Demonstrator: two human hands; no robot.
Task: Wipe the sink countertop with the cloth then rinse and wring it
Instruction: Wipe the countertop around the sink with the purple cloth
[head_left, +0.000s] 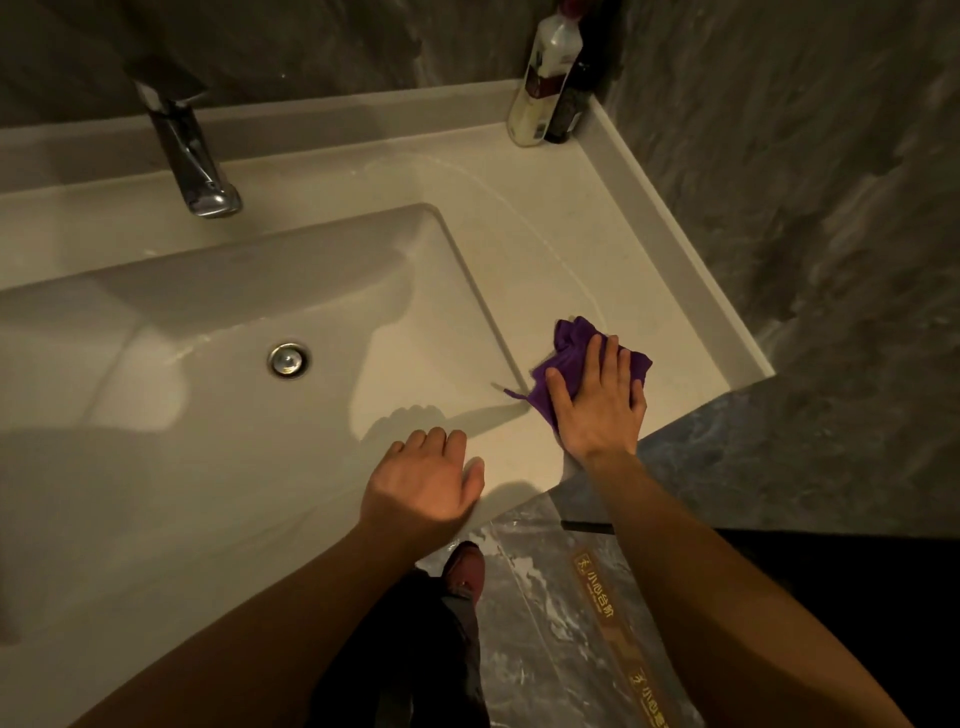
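Observation:
A purple cloth (569, 345) lies crumpled on the pale countertop (561, 244) to the right of the sink basin (249, 312), near the counter's front edge. My right hand (597, 397) presses flat on top of the cloth, fingers spread over it. My left hand (423, 480) rests palm down on the front rim of the counter, just left of the right hand, holding nothing. A faint wet streak curves across the countertop behind the cloth. The chrome tap (195, 156) stands behind the basin, and no water runs from it.
Two bottles, one white (543, 83) and one dark (569, 114), stand in the back right corner of the counter. A raised lip borders the counter at the back and right. A drain (288, 359) sits in the basin. Marbled wall and floor surround the counter.

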